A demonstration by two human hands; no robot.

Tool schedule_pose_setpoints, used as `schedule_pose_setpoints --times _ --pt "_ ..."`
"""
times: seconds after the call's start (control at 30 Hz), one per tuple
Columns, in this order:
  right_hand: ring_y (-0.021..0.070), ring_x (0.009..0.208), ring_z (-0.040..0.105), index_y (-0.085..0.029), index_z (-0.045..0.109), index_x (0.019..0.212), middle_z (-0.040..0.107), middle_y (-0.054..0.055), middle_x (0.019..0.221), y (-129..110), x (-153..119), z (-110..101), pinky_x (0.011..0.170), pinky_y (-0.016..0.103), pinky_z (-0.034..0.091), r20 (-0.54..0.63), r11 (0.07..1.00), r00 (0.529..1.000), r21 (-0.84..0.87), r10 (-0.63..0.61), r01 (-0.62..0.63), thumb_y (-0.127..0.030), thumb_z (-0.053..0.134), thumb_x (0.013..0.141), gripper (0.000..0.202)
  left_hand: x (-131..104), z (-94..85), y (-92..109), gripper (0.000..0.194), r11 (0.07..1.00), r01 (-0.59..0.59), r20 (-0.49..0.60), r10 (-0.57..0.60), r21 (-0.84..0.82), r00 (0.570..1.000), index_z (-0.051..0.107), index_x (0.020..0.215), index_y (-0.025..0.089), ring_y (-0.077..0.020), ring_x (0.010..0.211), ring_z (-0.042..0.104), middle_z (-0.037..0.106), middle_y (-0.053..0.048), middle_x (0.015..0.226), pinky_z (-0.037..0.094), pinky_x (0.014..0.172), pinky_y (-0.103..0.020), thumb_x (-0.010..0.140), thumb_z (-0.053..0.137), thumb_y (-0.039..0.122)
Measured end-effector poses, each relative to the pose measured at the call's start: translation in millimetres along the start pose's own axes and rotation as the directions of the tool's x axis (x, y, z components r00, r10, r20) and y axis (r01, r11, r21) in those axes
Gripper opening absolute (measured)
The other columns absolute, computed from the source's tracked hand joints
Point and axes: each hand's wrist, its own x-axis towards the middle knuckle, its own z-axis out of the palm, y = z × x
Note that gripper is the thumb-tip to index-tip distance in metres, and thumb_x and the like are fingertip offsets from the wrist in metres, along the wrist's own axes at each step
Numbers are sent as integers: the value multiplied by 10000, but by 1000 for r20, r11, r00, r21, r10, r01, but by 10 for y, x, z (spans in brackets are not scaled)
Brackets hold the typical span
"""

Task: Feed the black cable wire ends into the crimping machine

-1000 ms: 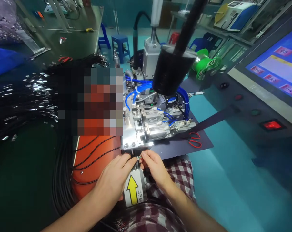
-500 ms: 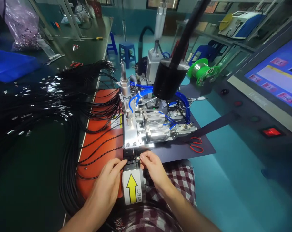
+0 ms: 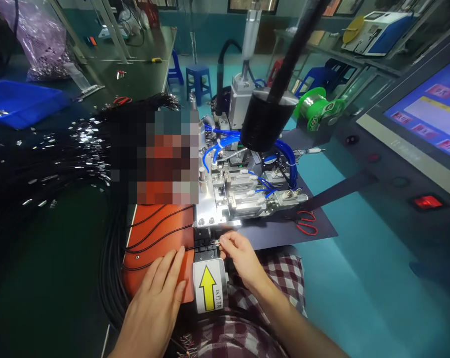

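My left hand (image 3: 158, 293) lies fairly flat over the orange plate (image 3: 183, 261), its fingers stretched out and their tips touching a black cable (image 3: 198, 245). That cable crosses a black track with small clamps at the front of the machine. My right hand (image 3: 238, 252) is closed in a pinch on the cable's end, just right of the track; a bit of bare metal or wire shows at the fingertips. Several other black cables (image 3: 161, 229) lie across the plate and run into the metal machine (image 3: 213, 206). A pixelated patch hides part of the plate and cables.
A thick cable bundle (image 3: 111, 258) hangs at left. Blue tray (image 3: 27, 107) and pink bag (image 3: 42, 40) stand behind it. Red-handled scissors (image 3: 307, 223), a green solder spool (image 3: 316, 109) and a control screen (image 3: 426, 107) are at right. A yellow-arrow cover (image 3: 209, 288) sits between my arms.
My left hand has drawn back leftward from the track and its fingers have spread flat, uncovering the cable. My right hand stays at the cable's end. The view has shifted slightly.
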Motion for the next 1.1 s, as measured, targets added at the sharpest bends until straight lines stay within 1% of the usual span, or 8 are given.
schedule_pose_setpoints --times 0.13,0.2,0.47,0.6,0.83,0.93,1.03,1.1 --pt "116 536 470 -166 530 689 537 -43 539 -12 0 -12 586 253 366 1 1000 1000 -4 -7 7 -426 615 780 288 75 -11 -105 457 998 -59 9 59 11 998 403 1367 205 -283 1189 460 472 -108 1335 477 925 -422 917 366 276" --pt "116 537 473 -166 533 686 537 -43 541 -15 0 -13 586 252 367 3 1000 1000 6 -5 5 -434 627 770 296 104 -17 -159 446 996 -93 17 93 10 996 421 1355 213 -287 1188 461 458 -113 1342 486 916 -427 916 358 260" --pt "106 535 493 -151 564 701 558 -22 629 9 18 -37 575 247 377 -18 999 1000 45 9 -8 -509 628 751 367 88 15 -213 462 992 -120 15 119 32 993 398 1366 212 -277 1169 473 455 -132 1309 515 890 -410 905 376 236" --pt "100 549 501 -138 596 786 574 -2 700 24 -23 -132 577 243 373 -87 997 996 76 31 -24 -542 582 786 404 88 18 -207 468 994 -106 31 106 30 994 382 1375 234 -267 1178 469 444 -120 1320 533 867 -388 908 373 247" --pt "103 556 479 -141 601 741 560 -6 675 135 -159 -318 577 239 348 -167 998 984 53 53 -45 -513 623 769 374 85 -1 -211 482 995 -93 22 92 34 996 360 1390 244 -263 1175 486 480 -102 1315 529 878 -393 909 369 265" --pt "111 572 479 -145 603 741 559 -7 676 153 -185 -340 600 242 359 -183 996 980 60 73 -63 -506 630 766 363 216 58 -211 488 998 -66 11 66 12 998 352 1391 172 -278 1211 459 480 -123 1337 479 949 -433 919 350 297" --pt "117 577 477 -150 603 740 555 -9 675 136 -197 -320 601 242 360 -170 996 983 64 71 -61 -507 644 752 359 440 114 -222 485 999 -5 31 6 -38 999 343 1384 120 -276 1282 387 412 -141 1409 411 1017 -456 932 312 293" --pt "123 575 474 -156 600 735 548 -11 671 111 -218 -311 590 243 358 -159 996 985 69 68 -58 -511 654 741 359 569 59 -253 471 994 17 43 -12 -104 999 344 1377 123 -270 1311 351 367 -141 1441 387 1035 -455 936 299 282"
